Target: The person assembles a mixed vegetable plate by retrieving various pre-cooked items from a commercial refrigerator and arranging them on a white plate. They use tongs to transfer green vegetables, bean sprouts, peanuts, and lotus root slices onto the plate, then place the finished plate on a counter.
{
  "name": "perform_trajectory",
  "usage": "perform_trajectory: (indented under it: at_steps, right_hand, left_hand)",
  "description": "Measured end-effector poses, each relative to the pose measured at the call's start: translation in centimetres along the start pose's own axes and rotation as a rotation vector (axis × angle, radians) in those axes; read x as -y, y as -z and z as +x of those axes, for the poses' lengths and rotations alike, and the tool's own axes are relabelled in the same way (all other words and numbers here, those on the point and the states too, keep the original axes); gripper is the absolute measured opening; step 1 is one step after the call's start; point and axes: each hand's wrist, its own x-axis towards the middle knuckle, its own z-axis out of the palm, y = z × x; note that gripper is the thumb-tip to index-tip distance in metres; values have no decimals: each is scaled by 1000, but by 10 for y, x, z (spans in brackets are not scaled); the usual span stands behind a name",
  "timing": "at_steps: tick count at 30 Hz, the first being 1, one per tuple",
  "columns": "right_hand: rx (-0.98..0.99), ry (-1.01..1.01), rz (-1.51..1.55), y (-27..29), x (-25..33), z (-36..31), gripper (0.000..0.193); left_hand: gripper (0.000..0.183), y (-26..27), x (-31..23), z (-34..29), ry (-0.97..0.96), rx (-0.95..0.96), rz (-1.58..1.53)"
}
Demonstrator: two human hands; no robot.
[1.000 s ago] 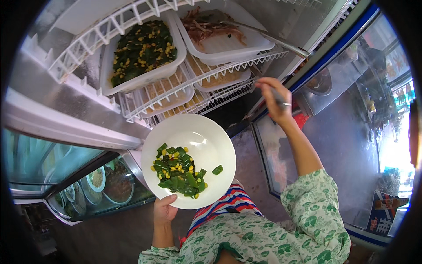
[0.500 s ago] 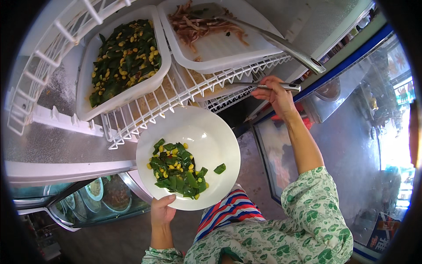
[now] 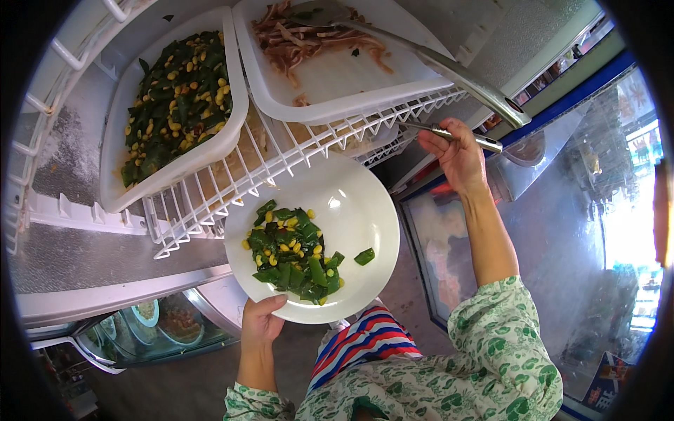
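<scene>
Here, right of a white rectangular plastic tray [image 3: 240,119], a round white plate [image 3: 354,210] of green-and-yellow vegetables [image 3: 289,254] is pinched at its near rim by the left hand [image 3: 262,323]; spillage could be caused were its far rim bumped against the white wire shelf [image 3: 289,170]. At right, a silver metal utensil [image 3: 486,144], its head hidden, is held by the right hand [image 3: 460,156].

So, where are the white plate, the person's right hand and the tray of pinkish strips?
White plate [image 3: 354,214], head view: bare part of its inner surface.
Right hand [image 3: 463,158], head view: middle of the hand.
Tray of pinkish strips [image 3: 330,78], head view: its bare floor.
</scene>
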Motion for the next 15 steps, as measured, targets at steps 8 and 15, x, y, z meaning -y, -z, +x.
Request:
perform_trajectory:
  at_steps: [8,15]
  right_hand:
    - [-13,28,25,-7,3,4,18]
    - [63,50,65,-15,9,-2,18]
  left_hand:
    - [55,-7,6,13,3,-19,17]
    - [55,-5,6,24,30,1,30]
